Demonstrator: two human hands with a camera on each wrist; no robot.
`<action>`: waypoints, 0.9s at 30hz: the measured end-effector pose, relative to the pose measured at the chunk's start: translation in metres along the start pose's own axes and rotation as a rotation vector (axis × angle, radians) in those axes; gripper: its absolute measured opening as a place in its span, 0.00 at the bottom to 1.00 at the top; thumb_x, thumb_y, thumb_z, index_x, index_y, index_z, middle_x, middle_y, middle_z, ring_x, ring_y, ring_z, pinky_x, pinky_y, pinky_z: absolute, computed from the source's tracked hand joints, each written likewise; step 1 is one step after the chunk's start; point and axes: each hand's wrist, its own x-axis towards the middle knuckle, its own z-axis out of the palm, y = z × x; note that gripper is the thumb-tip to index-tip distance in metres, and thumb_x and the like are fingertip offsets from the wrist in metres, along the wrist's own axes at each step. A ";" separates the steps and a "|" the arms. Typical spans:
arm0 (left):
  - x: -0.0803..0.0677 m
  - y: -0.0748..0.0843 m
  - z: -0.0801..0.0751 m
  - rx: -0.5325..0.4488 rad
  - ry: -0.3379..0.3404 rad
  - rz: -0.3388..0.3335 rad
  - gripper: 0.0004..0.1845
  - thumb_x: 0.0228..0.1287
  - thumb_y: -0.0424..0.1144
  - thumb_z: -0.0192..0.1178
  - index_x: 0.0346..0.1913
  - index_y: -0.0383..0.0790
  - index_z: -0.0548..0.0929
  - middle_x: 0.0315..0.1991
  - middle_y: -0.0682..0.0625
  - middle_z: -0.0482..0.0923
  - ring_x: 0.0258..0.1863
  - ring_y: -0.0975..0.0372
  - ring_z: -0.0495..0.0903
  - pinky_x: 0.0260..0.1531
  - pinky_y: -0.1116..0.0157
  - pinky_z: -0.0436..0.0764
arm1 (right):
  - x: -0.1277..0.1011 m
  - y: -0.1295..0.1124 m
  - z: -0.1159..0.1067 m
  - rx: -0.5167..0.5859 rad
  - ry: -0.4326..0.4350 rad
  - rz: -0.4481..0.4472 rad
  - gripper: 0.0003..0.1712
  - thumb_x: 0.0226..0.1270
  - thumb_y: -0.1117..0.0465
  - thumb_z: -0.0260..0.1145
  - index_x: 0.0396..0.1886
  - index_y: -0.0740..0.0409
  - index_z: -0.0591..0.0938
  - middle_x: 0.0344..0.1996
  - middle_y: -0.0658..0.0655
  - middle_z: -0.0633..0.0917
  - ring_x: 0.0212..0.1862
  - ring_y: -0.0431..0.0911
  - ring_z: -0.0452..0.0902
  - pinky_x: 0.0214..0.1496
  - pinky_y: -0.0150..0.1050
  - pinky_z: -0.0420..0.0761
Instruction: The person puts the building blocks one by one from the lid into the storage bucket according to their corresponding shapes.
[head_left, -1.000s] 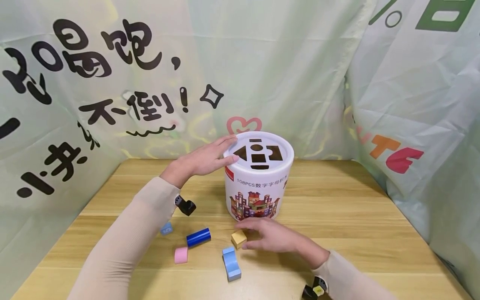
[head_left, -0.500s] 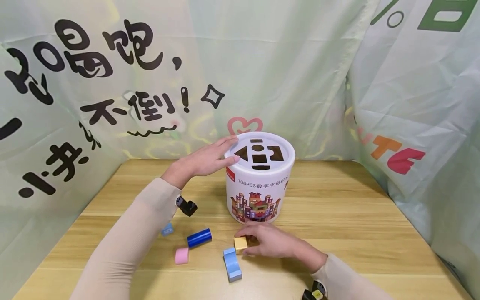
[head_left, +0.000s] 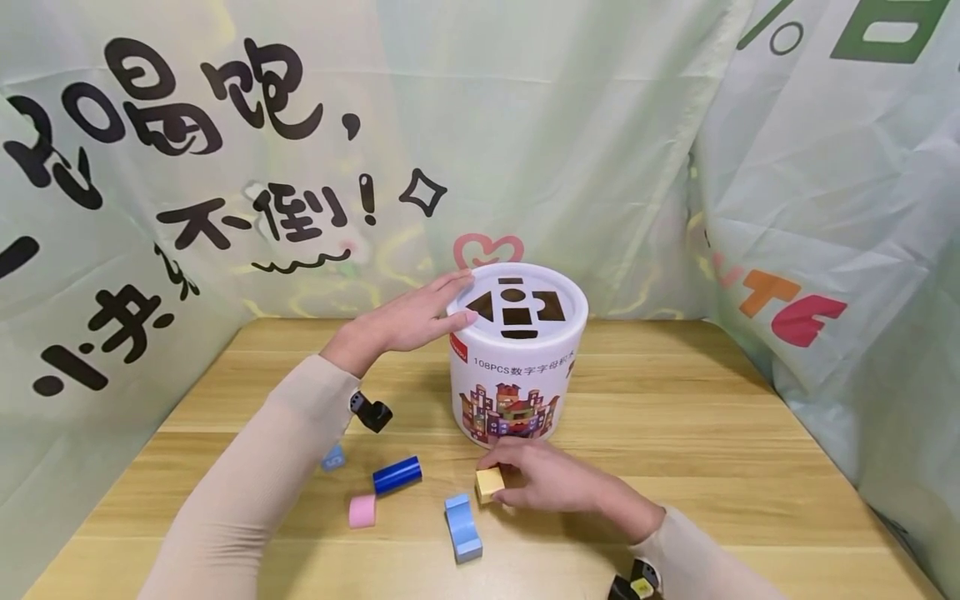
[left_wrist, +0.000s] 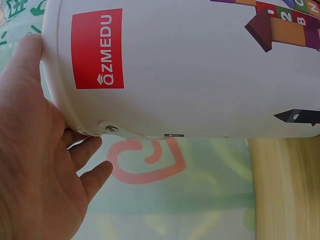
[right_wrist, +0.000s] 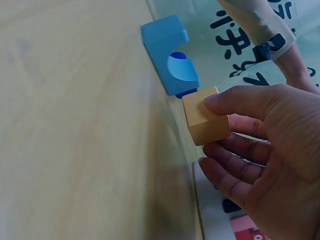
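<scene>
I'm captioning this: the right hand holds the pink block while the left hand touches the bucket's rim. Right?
Not quite: the right hand holds the yellow block, as the right wrist view shows. The left hand does touch the bucket's rim.

The bucket (head_left: 516,354) bears "QZMEDU" and "108PCS", the backdrop (head_left: 525,150) "不倒!", a blue block (head_left: 333,457) "5".

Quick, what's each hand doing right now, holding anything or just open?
Left hand: open, touching the white bucket near its top.
Right hand: holding the yellow block between thumb and fingers.
</scene>
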 end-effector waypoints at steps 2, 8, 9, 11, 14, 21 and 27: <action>0.000 0.000 -0.001 -0.001 0.000 0.001 0.45 0.67 0.73 0.37 0.79 0.51 0.48 0.79 0.52 0.43 0.74 0.54 0.51 0.67 0.47 0.61 | -0.002 -0.001 -0.005 0.001 0.007 0.001 0.21 0.63 0.54 0.71 0.56 0.50 0.82 0.55 0.47 0.80 0.60 0.44 0.74 0.63 0.42 0.72; 0.000 0.000 -0.001 0.007 0.003 -0.004 0.45 0.66 0.73 0.37 0.79 0.52 0.48 0.79 0.53 0.43 0.74 0.54 0.52 0.67 0.47 0.61 | -0.008 -0.003 -0.020 -0.027 0.048 -0.009 0.23 0.63 0.54 0.70 0.58 0.52 0.81 0.54 0.47 0.80 0.56 0.42 0.75 0.61 0.43 0.74; 0.000 0.001 -0.001 0.010 0.003 -0.006 0.45 0.66 0.74 0.37 0.79 0.52 0.48 0.78 0.53 0.43 0.74 0.54 0.52 0.66 0.47 0.61 | -0.009 -0.004 -0.023 -0.029 0.053 -0.012 0.23 0.63 0.54 0.70 0.58 0.53 0.81 0.54 0.46 0.81 0.56 0.42 0.76 0.60 0.43 0.75; 0.000 0.001 -0.001 0.012 0.000 -0.005 0.45 0.66 0.74 0.37 0.79 0.52 0.47 0.79 0.53 0.43 0.74 0.54 0.52 0.66 0.47 0.61 | -0.012 -0.005 -0.028 -0.043 0.058 -0.017 0.23 0.64 0.54 0.70 0.58 0.53 0.81 0.53 0.46 0.80 0.55 0.42 0.76 0.59 0.44 0.76; 0.000 0.001 -0.001 0.011 -0.002 -0.001 0.45 0.67 0.73 0.37 0.79 0.51 0.47 0.79 0.52 0.43 0.74 0.54 0.52 0.66 0.47 0.61 | -0.015 -0.008 -0.038 -0.057 0.057 -0.030 0.23 0.64 0.55 0.69 0.58 0.53 0.81 0.53 0.47 0.80 0.56 0.42 0.76 0.60 0.44 0.75; 0.000 0.000 -0.002 0.010 -0.006 0.002 0.46 0.67 0.73 0.37 0.79 0.50 0.47 0.79 0.53 0.42 0.75 0.54 0.51 0.67 0.47 0.60 | -0.019 -0.013 -0.066 -0.047 0.069 -0.075 0.20 0.65 0.54 0.69 0.56 0.52 0.82 0.51 0.44 0.81 0.50 0.39 0.77 0.54 0.43 0.79; 0.000 0.000 -0.001 0.017 -0.009 -0.004 0.46 0.66 0.74 0.36 0.79 0.51 0.48 0.79 0.53 0.42 0.75 0.55 0.50 0.67 0.47 0.60 | -0.023 -0.022 -0.093 0.020 0.079 -0.083 0.19 0.66 0.54 0.69 0.56 0.48 0.81 0.50 0.44 0.79 0.46 0.38 0.77 0.49 0.40 0.81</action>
